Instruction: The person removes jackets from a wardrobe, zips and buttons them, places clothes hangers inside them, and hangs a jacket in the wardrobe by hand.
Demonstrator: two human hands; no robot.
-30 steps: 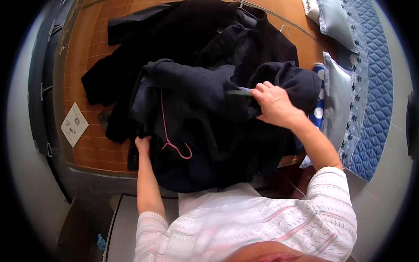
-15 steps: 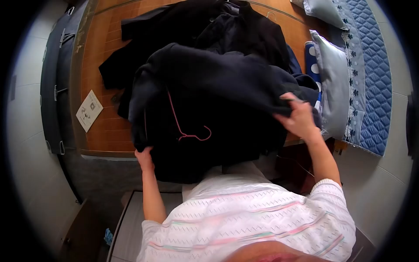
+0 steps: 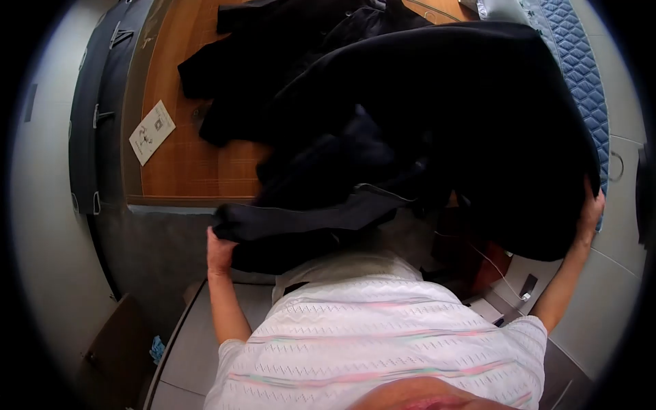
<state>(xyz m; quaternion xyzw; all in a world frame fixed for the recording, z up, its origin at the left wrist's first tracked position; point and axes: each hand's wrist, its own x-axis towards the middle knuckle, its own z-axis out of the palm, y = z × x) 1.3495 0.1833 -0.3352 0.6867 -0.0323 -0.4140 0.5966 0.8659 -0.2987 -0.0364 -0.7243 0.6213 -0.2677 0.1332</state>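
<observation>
Gripping garment edges, left hand far from right hand

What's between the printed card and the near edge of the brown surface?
Nothing: in the head view, the brown surface is bare from the printed card to its near edge.

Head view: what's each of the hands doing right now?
Left hand: closed on one end of the dark garment.
Right hand: closed on its other end, arm spread wide.
</observation>
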